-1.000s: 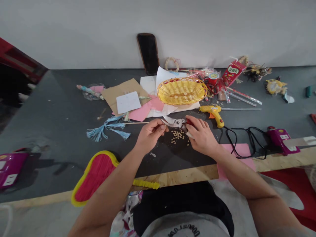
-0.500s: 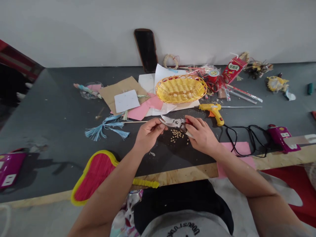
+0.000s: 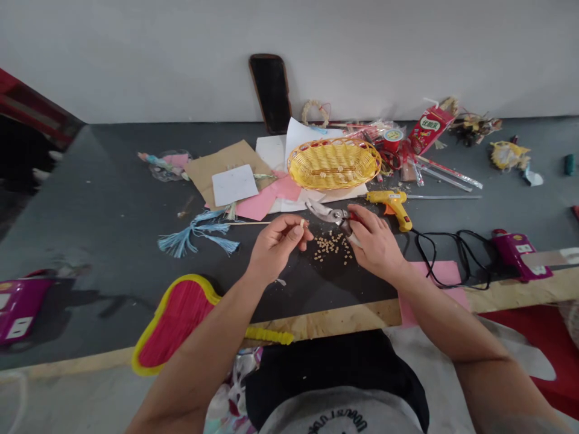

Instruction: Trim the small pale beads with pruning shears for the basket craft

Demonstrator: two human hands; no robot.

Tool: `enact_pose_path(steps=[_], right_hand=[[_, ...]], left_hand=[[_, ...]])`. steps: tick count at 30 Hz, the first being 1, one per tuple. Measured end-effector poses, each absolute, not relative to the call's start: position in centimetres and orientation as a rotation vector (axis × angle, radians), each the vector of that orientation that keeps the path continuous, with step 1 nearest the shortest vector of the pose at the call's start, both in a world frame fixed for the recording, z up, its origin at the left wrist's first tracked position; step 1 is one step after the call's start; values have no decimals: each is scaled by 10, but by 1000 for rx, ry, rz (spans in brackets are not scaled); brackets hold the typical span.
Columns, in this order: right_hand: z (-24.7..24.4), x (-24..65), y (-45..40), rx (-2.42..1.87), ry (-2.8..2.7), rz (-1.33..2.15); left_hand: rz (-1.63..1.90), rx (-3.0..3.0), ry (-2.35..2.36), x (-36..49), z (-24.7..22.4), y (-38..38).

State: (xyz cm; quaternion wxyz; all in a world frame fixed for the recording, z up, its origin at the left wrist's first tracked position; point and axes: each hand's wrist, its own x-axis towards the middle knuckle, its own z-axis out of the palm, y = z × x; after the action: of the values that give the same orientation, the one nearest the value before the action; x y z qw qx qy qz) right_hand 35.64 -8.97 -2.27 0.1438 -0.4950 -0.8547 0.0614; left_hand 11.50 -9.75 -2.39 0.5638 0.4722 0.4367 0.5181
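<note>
My right hand (image 3: 376, 241) is wrapped round the handles of a pair of pruning shears (image 3: 332, 214), whose silver blades point left and stand a little above my other hand. Between the thumb and fingers of my left hand (image 3: 281, 241) is a thin pale stick (image 3: 302, 223), mostly hidden, with only its short end showing. Small cut tan pieces (image 3: 332, 244) lie scattered on the dark table (image 3: 298, 301) below the shears. Close to my left hand, a blue tassel (image 3: 192, 236) lies beside another thin stick (image 3: 248, 223).
Behind my hands are a yellow woven basket (image 3: 335, 166), brown paper (image 3: 203, 175) and pink paper (image 3: 257, 205). A yellow glue gun (image 3: 393, 205) lies right, its cord (image 3: 434, 253) looped nearby. A red and yellow fan-shaped piece (image 3: 181, 319) overhangs the front edge. A phone (image 3: 271, 90) leans on the wall.
The shears have moved right and slightly up, away from my left hand, with the blades now apart from the stick. My left hand stays nearly in place, and the stick's end now shows.
</note>
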Motion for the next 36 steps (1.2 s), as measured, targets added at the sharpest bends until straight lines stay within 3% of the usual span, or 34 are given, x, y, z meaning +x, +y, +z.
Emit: enact_pose_path(steps=[14,36], right_hand=[[-17,352,-98,-1404,-2596,40],[-23,352,-97,-1403,-2480,218]], left_hand=[[1227,1112,1071,116,-26,-94],[1142,1331,1156,115,-25,-100]])
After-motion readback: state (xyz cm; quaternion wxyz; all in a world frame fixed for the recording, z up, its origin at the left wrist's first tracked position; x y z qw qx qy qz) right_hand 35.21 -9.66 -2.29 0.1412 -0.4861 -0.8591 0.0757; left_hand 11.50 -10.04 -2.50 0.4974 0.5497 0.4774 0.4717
